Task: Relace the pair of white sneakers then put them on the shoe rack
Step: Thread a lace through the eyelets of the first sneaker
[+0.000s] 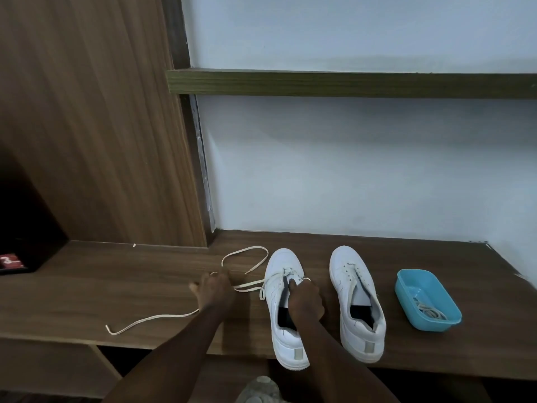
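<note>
The left hand (213,289) is gripping the long cream flat lace (245,255), fingers curled round it, just left of the first white low-top sneaker (280,258). The right hand (305,301) is sitting on that sneaker's tongue w/ fingers bent & one finger poking down by the holes. A bit of lace is lying at its knuckles, but I cannot tell if it is pinching it.

Only the holes near the toe are looking laced. The rest of the lace is looping out over the brown wooden desk (116,286).

The second white low-top sneaker (347,261) is standing beside the first, not touching, toe to the wall. A spare pale lace (430,311) is lying in the blue plastic tub (436,325) on the right.

So the job is prob. only starting: lacing shoe no. 1.

To do it well:
- Keep pressing the tongue flat so it is not sliding.
- Make both sides the same length.
- Keep the lace flat, not twisted.
- Pull slowly, so the big loop is not turning into a knot.
</note>
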Available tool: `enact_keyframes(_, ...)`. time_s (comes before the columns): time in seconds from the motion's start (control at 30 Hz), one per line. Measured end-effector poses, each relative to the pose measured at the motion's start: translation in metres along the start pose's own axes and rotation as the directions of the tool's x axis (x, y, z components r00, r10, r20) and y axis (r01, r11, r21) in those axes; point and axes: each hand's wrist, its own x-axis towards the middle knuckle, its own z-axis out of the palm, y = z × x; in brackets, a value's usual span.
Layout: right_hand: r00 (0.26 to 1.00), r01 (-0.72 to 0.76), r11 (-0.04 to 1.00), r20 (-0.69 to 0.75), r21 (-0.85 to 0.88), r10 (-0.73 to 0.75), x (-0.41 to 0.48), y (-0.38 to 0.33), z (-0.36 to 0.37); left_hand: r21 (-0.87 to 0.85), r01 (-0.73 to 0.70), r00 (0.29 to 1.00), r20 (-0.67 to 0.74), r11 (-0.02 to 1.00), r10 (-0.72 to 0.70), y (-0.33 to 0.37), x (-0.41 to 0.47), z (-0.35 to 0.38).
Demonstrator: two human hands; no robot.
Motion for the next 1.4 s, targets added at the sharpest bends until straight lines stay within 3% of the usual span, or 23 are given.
enact_keyframes(0.27,0.998,0.062,0.995,-0.004,-0.082,-0.062,0.004,0.001,0.001,-0.017,-0.346,0.933,0.096,0.938,0.346,0.073,0.005,0.003)
enact_keyframes(0.47,0.964,0.228,0.953,-0.091,-0.2,-0.25,0.023,-0.005,-0.006,-0.121,-0.232,0.954,0.168,0.965,0.25,0.084,0.009,0.008)
enact_keyframes(0.57,0.908,0.396,0.872,-0.019,-0.287,-0.418,0.034,-0.01,-0.008,-0.128,-0.243,0.948,0.18,0.961,0.264,0.086,0.012,0.006)
enact_keyframes(0.63,0.891,0.441,0.838,0.042,-0.321,-0.453,0.037,-0.012,-0.006,-0.066,-0.283,0.946,0.144,0.957,0.29,0.087,0.01,-0.003)
enact_keyframes(0.73,0.89,0.448,0.814,0.099,-0.37,-0.445,0.039,-0.014,-0.002,0.068,-0.389,0.92,0.066,0.919,0.385,0.088,0.008,-0.015)
enact_keyframes(0.83,0.9,0.421,0.825,0.06,-0.378,-0.432,0.039,-0.014,0.0,0.194,-0.523,0.84,-0.045,0.83,0.54,0.084,0.005,-0.016)
enact_keyframes(0.93,0.916,0.369,0.854,-0.011,-0.367,-0.401,0.035,-0.009,0.004,0.187,-0.621,0.761,-0.09,0.761,0.643,0.079,0.006,-0.006)
enact_keyframes(1.03,0.936,0.317,0.908,-0.065,-0.273,-0.346,0.034,-0.003,0.012,0.181,-0.616,0.761,-0.115,0.767,0.639,0.077,0.0,0.001)
enact_keyframes(1.2,0.984,0.175,0.981,-0.059,0.086,-0.17,0.037,-0.004,0.007,0.098,-0.644,0.754,-0.084,0.759,0.651,0.073,0.002,0.01)
enact_keyframes(1.33,0.989,0.147,0.989,-0.006,0.033,-0.147,0.035,0.001,0.006,0.058,-0.58,0.808,-0.087,0.813,0.583,0.074,-0.008,0.007)
enact_keyframes(1.4,0.989,0.147,0.988,0.012,-0.049,-0.147,0.033,0.006,0.007,0.033,-0.504,0.863,-0.01,0.863,0.504,0.075,-0.012,0.008)
